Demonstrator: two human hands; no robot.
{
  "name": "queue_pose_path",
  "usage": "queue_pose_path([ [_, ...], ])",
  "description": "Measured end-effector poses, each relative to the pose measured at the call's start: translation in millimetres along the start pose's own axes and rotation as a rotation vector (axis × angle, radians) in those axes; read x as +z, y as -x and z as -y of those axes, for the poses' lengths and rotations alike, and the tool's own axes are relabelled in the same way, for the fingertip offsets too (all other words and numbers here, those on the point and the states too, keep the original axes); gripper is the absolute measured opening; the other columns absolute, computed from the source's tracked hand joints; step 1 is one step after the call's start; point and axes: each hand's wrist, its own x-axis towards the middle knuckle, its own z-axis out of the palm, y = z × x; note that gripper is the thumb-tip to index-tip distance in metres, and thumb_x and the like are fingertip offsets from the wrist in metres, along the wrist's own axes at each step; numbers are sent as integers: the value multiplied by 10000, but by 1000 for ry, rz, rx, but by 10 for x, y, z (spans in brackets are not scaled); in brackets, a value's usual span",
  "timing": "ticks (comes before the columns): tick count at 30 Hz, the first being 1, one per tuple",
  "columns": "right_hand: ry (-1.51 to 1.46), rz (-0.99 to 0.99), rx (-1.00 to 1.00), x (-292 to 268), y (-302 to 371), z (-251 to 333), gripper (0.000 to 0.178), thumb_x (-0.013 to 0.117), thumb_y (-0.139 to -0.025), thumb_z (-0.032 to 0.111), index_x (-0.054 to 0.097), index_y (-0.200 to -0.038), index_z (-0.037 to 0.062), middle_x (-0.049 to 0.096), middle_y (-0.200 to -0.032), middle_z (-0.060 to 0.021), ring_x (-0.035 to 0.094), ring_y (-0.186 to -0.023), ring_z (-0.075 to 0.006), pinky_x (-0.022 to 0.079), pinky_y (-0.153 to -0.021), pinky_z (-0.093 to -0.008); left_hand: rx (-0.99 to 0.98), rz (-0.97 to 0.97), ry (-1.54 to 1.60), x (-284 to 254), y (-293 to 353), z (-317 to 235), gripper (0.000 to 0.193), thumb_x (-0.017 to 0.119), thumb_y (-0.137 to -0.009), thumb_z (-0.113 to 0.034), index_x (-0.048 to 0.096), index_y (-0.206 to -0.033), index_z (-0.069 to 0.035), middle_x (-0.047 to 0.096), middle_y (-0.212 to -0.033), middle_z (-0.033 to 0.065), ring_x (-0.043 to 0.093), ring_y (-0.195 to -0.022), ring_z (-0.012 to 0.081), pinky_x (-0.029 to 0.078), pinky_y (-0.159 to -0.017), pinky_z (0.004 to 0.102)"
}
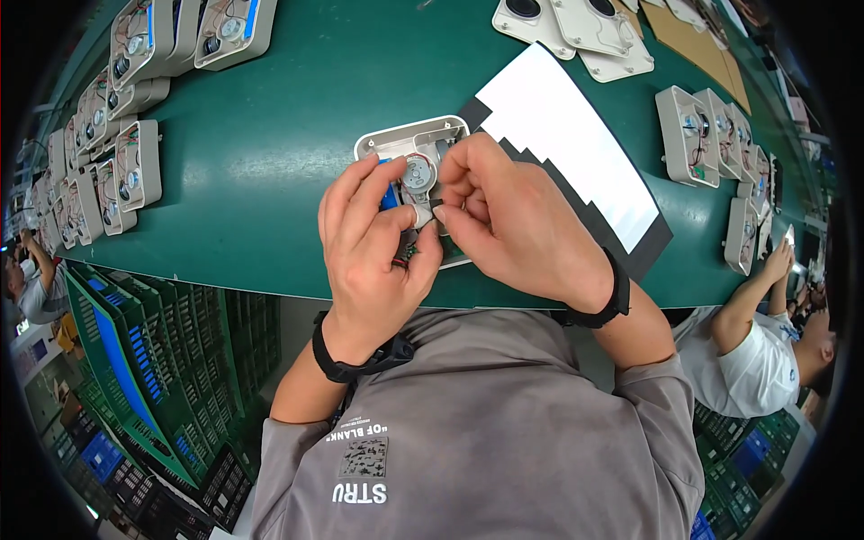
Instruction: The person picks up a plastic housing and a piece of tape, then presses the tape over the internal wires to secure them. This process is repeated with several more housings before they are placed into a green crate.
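The white sheet (576, 135) lies on the green table (270, 108), and from it I tell the other places. To the left of the white sheet and near it is the open off-white housing (396, 139), which has inside it a round silver part (418, 175) and a blue part (389, 198). The left hand (369, 238) is over the housing, farther from the white sheet than the right hand (526, 220); its outer fingers are a little apart, while its thumb and index finger are narrow, beside a small white piece (422, 216). The right hand is between this spot and the white sheet, with fingers curled and the thumb tip close to a small dark piece (436, 205). Whether either piece is really pinched, I cannot tell, because the fingers cover much. Black stepped strips (589, 216) border the white sheet on its left side. Beyond its far end lie off-white panels (612, 67) with dark round parts, and near them a cardboard piece (697, 49). Well to the left of the white sheet stand many similar housings (139, 171); a smaller group (688, 135) stands to its right.
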Motion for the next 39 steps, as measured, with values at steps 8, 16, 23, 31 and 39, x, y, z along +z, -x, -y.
queue_pose_path([
  [8, 218, -85, -267, 12, 69, -81, 189, 695, -879, -26, 596, -1035, 15, 633, -868, -107, 643, -728, -294, 501, -615, -393, 55, -43, -58, 33, 20, 3, 216, 805, -747, 3, 656, -903, 3, 687, -1308, 196, 588, -1290, 433, 471, -1050, 527],
  [16, 253, -72, -242, 52, 100, -71, 177, 683, -883, -30, 596, -1028, 21, 596, -974, -118, 628, -834, -334, 505, -679, -430, -26, -63, -18, 38, 25, -37, 175, 778, -763, 3, 666, -897, -2, 620, -1407, 219, 541, -1332, 464, 432, -1082, 545],
  [23, 202, -121, -226, 111, 89, -94, 177, 681, -878, -48, 576, -1002, 23, 599, -976, -115, 627, -832, -339, 505, -688, -422, -126, 76, 127, -43, 23, -14, 164, 758, -830, -31, 703, -974, 24, 572, -1460, 251, 431, -1432, 474, 373, -1150, 538],
  [31, 141, -154, -272, 135, 77, -153, 194, 678, -865, -78, 570, -992, 22, 614, -961, -115, 631, -823, -326, 508, -685, -398, -283, 210, 237, -176, -74, -17, 154, 772, -869, -99, 740, -972, 12, 572, -1485, 214, 372, -1476, 455, 352, -1172, 522],
  [39, 2, -112, -231, 91, 108, -164, 198, 703, -848, -82, 621, -1004, 10, 634, -963, -105, 641, -771, -279, 514, -661, -370, -278, 226, 231, -207, -97, -30, 119, 782, -859, -72, 728, -923, 12, 601, -1469, 183, 391, -1472, 451, 377, -1157, 513],
])
